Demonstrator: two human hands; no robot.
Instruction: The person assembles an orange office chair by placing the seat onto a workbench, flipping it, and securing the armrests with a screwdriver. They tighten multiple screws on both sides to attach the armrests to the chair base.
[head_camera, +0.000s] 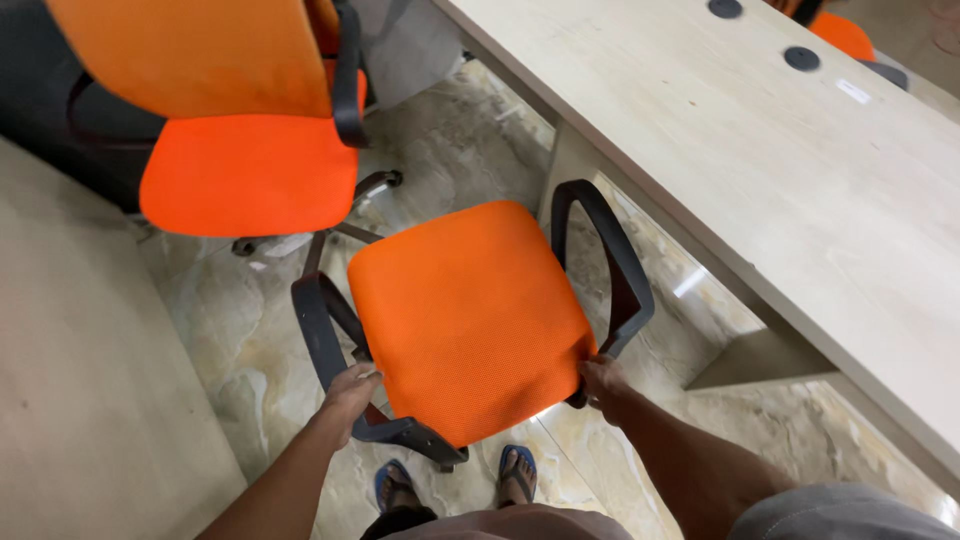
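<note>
- Head cam looking down: orange office chair (470, 315) sits centre frame, seat tilted a bit, w/ its near edge close to the person's feet.
- Left hand (348, 392) is wrapped round the lower end of the chair's left black armrest (322, 325), fingers curled tight on the plastic. A closed grip, not a loose touch.
- Right hand (603, 382) is at the seat's near-right corner, right where the right black armrest (612, 262) meets the seat. Fingers curl under the edge, holding it; fingertips hidden, so can't tell exactly how far they wrap.
- Both forearms reach in from the near edge, 1 each side of the seat.
- 2 feet in blue sandals (455, 480) planted on the floor just near of the chair, touching nothing else.
- Part of the chair's dark base (420, 440) pokes out under the near edge of the seat, btwn the hands.
- Far left: 2nd orange chair (250, 140) w/ tall backrest and black arm, standing apart from the held chair; its wheeled legs show below.
- Right side: long pale wood-look desk (780, 170) runs near-to-far; the held chair is just beside its leg panel, right armrest close to it, contact unclear.
- 2 round dark cable grommets (801, 58) on the desk's far end.
- Marbled beige floor tile (250, 330) under everything.
</note>
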